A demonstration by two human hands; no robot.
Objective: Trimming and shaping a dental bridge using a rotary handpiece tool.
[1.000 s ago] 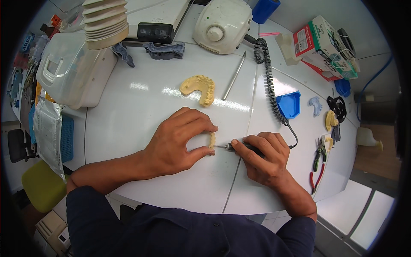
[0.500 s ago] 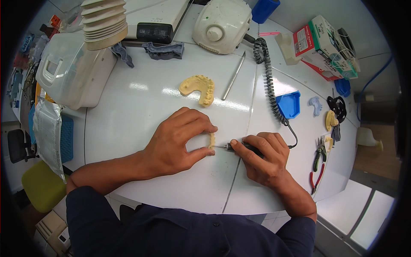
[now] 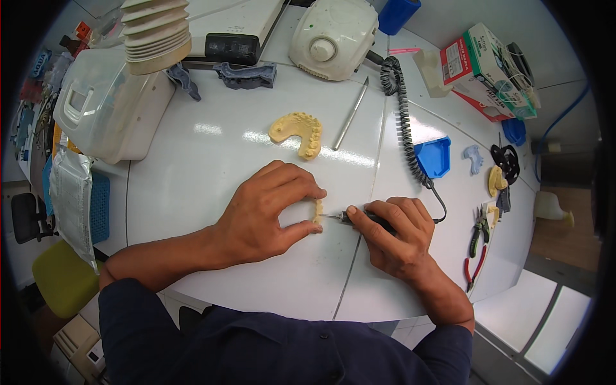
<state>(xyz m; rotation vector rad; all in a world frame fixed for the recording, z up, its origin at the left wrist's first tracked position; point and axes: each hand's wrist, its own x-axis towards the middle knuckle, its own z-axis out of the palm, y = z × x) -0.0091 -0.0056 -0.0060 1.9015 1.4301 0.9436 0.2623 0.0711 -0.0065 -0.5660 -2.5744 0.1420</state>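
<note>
My left hand (image 3: 266, 208) is closed on a small yellow dental model piece (image 3: 317, 212), pinched by its two ends between thumb and fingers. A black rotary handpiece (image 3: 375, 221) lies in the grip of my right hand (image 3: 403, 237). Its thin metal bur (image 3: 330, 216) points left and its tip meets or nearly meets the piece's right side. Beyond my hands a larger yellow dental arch model (image 3: 311, 131) rests on the table, with a metal pencil-shaped tool (image 3: 350, 115) to its right.
A coiled cord (image 3: 403, 109) runs from the cream control unit (image 3: 333, 42) to the handpiece, past a blue tray (image 3: 434, 157). Pliers (image 3: 478, 234) lie at the right edge. At left stand a clear plastic box (image 3: 109, 106) and a ribbed suction hose (image 3: 156, 32).
The handpiece's bur has shifted slightly up along the model piece, and my right hand moved a little with it. My left hand keeps its place.
</note>
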